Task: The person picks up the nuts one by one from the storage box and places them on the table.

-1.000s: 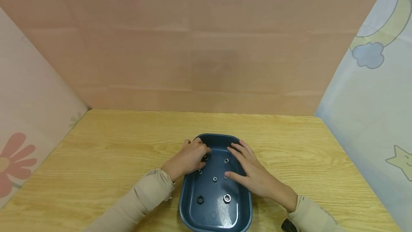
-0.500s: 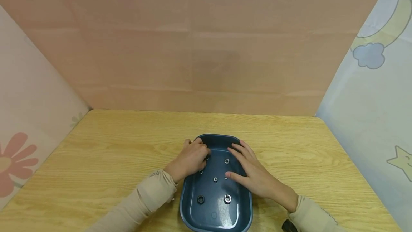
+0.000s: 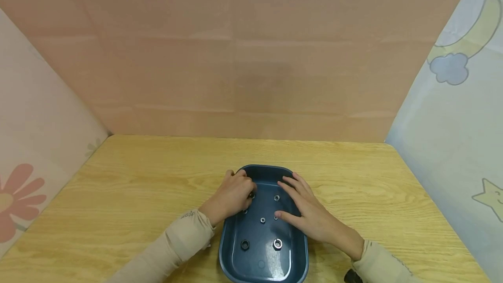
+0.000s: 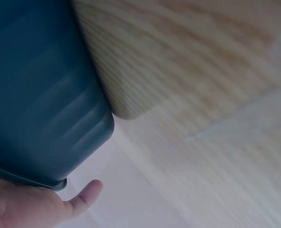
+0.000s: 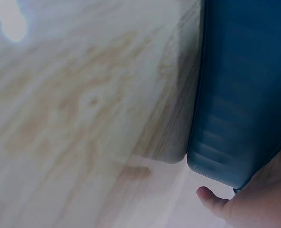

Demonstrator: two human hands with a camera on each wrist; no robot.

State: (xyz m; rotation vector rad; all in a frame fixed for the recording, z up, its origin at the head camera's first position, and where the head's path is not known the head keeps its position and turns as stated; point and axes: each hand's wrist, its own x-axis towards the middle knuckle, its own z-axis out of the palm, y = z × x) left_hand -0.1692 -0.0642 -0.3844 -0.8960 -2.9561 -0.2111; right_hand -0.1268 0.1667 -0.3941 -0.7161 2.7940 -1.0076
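A dark blue tray (image 3: pixel 261 270) with several metal nuts in it lies between both hands. My left hand (image 3: pixel 232 193) reaches over its left rim, fingers curled down, index finger and thumb around a dark nut (image 3: pixel 252 195) at the far left. A small nut (image 3: pixel 245 212) peeks out below that thumb. My right hand (image 3: pixel 308 213) lies over the right rim with fingers spread, fingertips above the inside. Close to it are a silver nut (image 3: pixel 277 198) and a tiny nut (image 3: pixel 276 218) by the thumb. In the left wrist view, the tray's side hides most fingers.
Nearer in the tray are a small nut (image 3: pixel 263 220), a large dark nut (image 3: pixel 245 244) and a large silver nut (image 3: pixel 277 244). A black object (image 3: pixel 352 276) lies beside the right sleeve on the wooden table (image 3: pixel 157 178). Papered walls stand behind and at both sides.
The left hand's fingers have shifted slightly around the dark nut, and its thumb now covers more of the small nut below. My right hand has stayed in place.
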